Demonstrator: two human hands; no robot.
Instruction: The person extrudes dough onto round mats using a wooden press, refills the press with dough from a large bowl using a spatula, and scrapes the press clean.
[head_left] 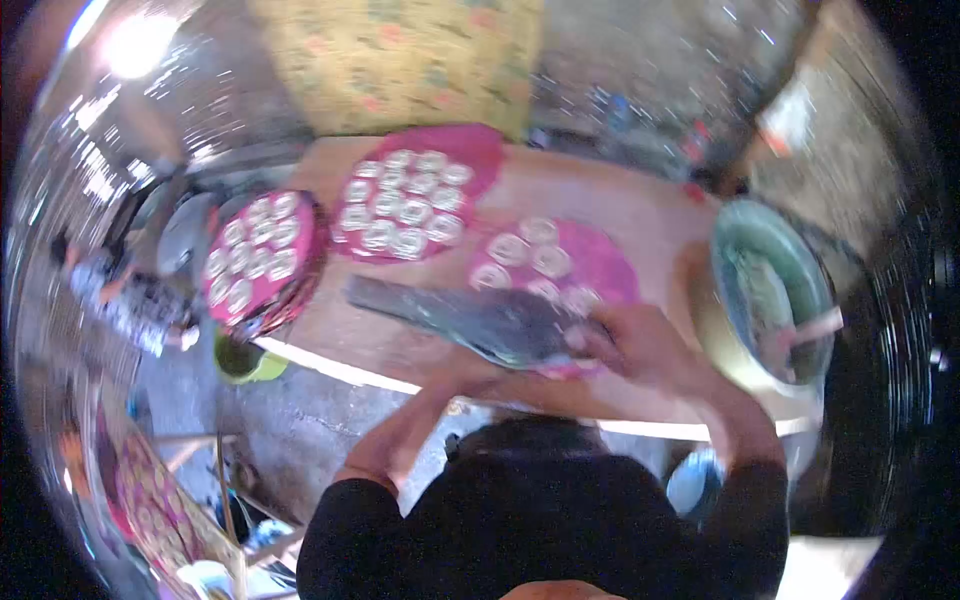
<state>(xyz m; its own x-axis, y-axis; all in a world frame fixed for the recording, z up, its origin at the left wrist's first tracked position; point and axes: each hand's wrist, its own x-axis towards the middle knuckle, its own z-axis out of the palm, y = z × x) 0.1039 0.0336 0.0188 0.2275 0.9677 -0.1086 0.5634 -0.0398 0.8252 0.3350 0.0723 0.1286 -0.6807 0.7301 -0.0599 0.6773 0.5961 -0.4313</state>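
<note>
A long, dark grey, bag-like thing (pixel 490 318), shiny and smeared by motion, lies slantwise above the table in front of me. Its narrow end points left and its wide end is at the right. My right hand (pixel 630 345) is closed on the wide end. At the lower edge of the dark thing is my left hand (pixel 472 376); its fingers are hidden. Just beyond, a pink round sheet (pixel 605 250) carries several white coiled rings (pixel 550 261); the dark thing covers its near part.
On the wooden table (pixel 600 195), another pink sheet (pixel 485 150) bears white coils. A stack of pink sheets (pixel 250 295) stands left. At right is a green basin (pixel 735 235) with a pale-handled tool (pixel 815 328). Another person (pixel 130 300) is far left, near a green bucket (pixel 265 365).
</note>
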